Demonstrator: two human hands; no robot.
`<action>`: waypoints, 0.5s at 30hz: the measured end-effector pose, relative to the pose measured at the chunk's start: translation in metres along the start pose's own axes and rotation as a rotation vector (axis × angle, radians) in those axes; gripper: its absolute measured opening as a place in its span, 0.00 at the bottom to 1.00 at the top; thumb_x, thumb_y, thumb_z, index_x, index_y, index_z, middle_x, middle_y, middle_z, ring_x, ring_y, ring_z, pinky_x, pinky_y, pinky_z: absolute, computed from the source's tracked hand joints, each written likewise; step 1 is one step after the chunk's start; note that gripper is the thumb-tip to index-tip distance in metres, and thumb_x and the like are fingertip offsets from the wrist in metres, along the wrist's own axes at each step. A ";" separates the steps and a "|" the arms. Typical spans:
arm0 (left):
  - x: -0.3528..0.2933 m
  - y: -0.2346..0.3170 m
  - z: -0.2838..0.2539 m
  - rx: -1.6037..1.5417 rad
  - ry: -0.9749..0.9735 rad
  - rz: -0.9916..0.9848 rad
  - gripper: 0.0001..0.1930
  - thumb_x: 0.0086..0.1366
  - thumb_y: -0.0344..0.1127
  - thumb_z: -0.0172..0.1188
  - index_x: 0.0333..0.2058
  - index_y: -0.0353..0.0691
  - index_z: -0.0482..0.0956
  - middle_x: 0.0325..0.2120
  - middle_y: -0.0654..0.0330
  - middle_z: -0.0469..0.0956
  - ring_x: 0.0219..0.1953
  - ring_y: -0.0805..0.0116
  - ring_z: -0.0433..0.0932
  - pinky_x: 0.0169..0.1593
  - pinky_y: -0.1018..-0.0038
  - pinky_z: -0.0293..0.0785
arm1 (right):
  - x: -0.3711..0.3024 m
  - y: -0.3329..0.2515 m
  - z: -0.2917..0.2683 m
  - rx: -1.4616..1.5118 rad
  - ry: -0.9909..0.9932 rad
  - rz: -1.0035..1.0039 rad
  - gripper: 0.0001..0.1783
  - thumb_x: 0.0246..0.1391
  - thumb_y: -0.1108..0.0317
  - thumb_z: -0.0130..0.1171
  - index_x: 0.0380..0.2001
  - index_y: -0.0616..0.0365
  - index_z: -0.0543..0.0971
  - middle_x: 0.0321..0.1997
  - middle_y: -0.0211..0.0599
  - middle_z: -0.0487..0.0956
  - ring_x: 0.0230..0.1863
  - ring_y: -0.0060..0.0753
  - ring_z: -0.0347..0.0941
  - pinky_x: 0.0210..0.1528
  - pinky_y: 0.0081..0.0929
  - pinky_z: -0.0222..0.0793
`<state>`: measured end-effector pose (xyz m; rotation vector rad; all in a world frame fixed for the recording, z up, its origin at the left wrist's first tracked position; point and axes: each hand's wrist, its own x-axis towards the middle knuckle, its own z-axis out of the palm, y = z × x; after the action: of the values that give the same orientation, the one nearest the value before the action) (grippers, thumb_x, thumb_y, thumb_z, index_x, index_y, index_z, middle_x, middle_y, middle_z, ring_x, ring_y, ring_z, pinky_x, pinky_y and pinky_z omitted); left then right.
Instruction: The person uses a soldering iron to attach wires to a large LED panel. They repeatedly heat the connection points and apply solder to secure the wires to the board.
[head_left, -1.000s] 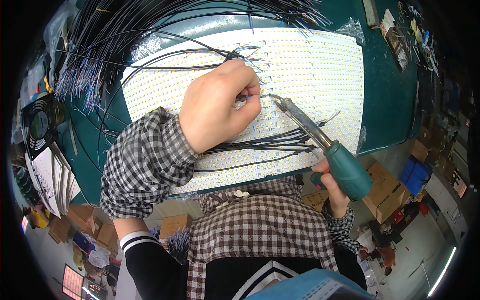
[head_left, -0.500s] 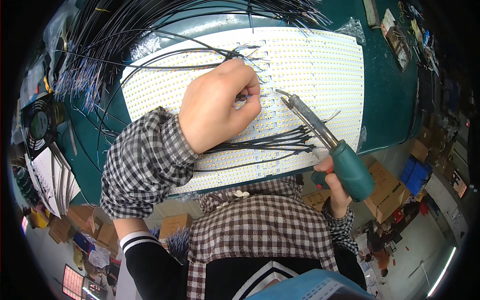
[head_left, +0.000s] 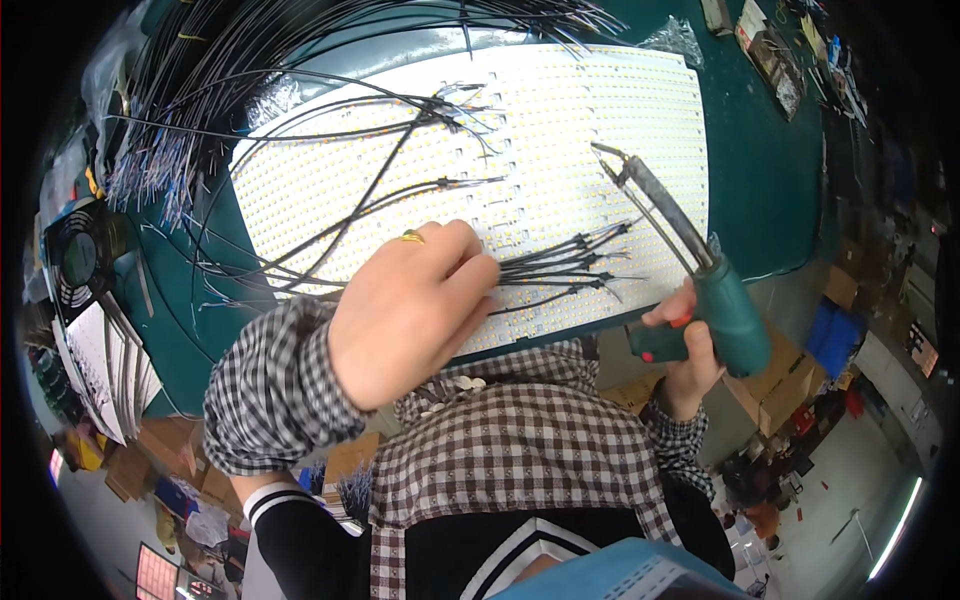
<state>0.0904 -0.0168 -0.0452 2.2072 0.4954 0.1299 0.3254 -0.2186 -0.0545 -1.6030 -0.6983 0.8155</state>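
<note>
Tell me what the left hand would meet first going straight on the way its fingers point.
Probably the bundle of black cables lying on the white LED board, just right of the left hand; depth is unclear, so it may be touching them.

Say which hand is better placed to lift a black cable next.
Probably the left hand: it is by the black cables on the LED panel, while the right hand holds the green soldering gun.

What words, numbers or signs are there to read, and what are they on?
None that I can read for sure.
White LED board: its marks are too small to read.
Green soldering gun: no lettering I can make out.
Cardboard box: any print is too blurred.
</note>
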 end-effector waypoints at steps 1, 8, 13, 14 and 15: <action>0.000 -0.005 0.005 -0.028 0.008 -0.008 0.11 0.54 0.24 0.67 0.36 0.38 0.75 0.34 0.53 0.73 0.37 0.51 0.76 0.39 0.63 0.72 | 0.001 0.001 -0.002 0.014 0.001 -0.025 0.25 0.62 0.55 0.57 0.43 0.73 0.75 0.33 0.44 0.76 0.31 0.35 0.75 0.35 0.31 0.76; 0.001 -0.015 0.008 -0.120 0.107 -0.078 0.09 0.55 0.24 0.66 0.34 0.36 0.75 0.31 0.54 0.74 0.33 0.53 0.76 0.37 0.65 0.73 | 0.001 0.011 -0.019 0.079 -0.034 -0.142 0.28 0.63 0.55 0.56 0.52 0.74 0.72 0.34 0.44 0.75 0.32 0.34 0.75 0.34 0.31 0.78; 0.008 -0.010 0.010 0.050 0.063 0.032 0.09 0.57 0.28 0.68 0.34 0.38 0.77 0.30 0.55 0.75 0.33 0.53 0.77 0.36 0.64 0.73 | -0.001 0.013 -0.021 0.118 -0.027 -0.157 0.28 0.63 0.54 0.56 0.53 0.71 0.71 0.36 0.43 0.75 0.33 0.32 0.74 0.33 0.30 0.77; 0.008 -0.009 0.010 0.025 0.066 0.004 0.09 0.57 0.28 0.68 0.34 0.38 0.77 0.30 0.55 0.75 0.34 0.53 0.77 0.37 0.63 0.73 | -0.001 0.014 -0.022 0.123 -0.025 -0.162 0.27 0.63 0.54 0.56 0.52 0.70 0.71 0.37 0.43 0.75 0.33 0.32 0.74 0.33 0.29 0.77; 0.006 -0.009 0.011 -0.003 0.069 -0.028 0.08 0.57 0.28 0.67 0.34 0.38 0.77 0.30 0.55 0.75 0.34 0.53 0.77 0.37 0.63 0.73 | -0.002 0.014 -0.022 0.127 -0.027 -0.162 0.27 0.63 0.54 0.56 0.52 0.70 0.71 0.37 0.43 0.75 0.33 0.32 0.74 0.32 0.29 0.77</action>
<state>0.0956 -0.0176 -0.0591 2.1979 0.5632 0.1924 0.3422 -0.2350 -0.0656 -1.4047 -0.7700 0.7488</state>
